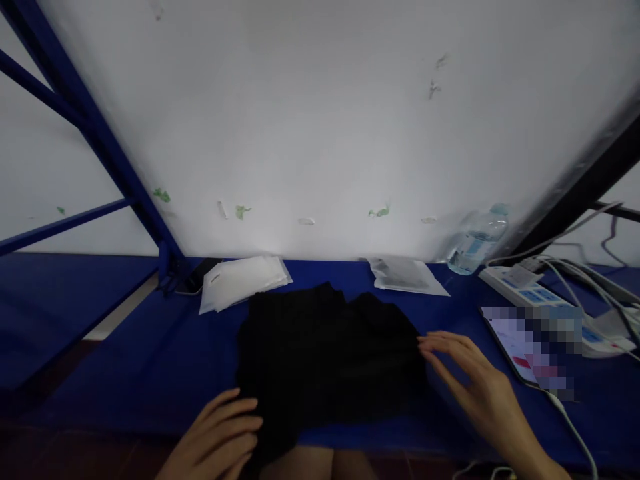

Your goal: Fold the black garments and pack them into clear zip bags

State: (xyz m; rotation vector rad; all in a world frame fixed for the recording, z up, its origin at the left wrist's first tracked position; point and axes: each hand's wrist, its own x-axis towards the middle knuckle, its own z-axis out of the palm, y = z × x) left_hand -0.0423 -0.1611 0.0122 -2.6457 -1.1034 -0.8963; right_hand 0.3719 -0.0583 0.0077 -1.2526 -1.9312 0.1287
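A piece of black cloth (330, 353), perhaps a garment, lies loosely spread on the blue tabletop. Part of it hangs over the near edge at the lower left. My left hand (215, 437) rests against that lower left part, its fingers stretched out and slightly apart; the thumb is hidden. At the cloth's right edge, my right hand (470, 377) pinches the fabric between thumb and fingertips. Dark folds hide the cloth's exact shape.
White plastic bags (245, 283) lie at the back left, beside a dark device. Another bag (405, 275) sits at the back right, near a water bottle (477, 243). A power strip (530, 290) with cables and a phone (520, 353) lie to the right. Blue frame bars (110, 153) rise at left.
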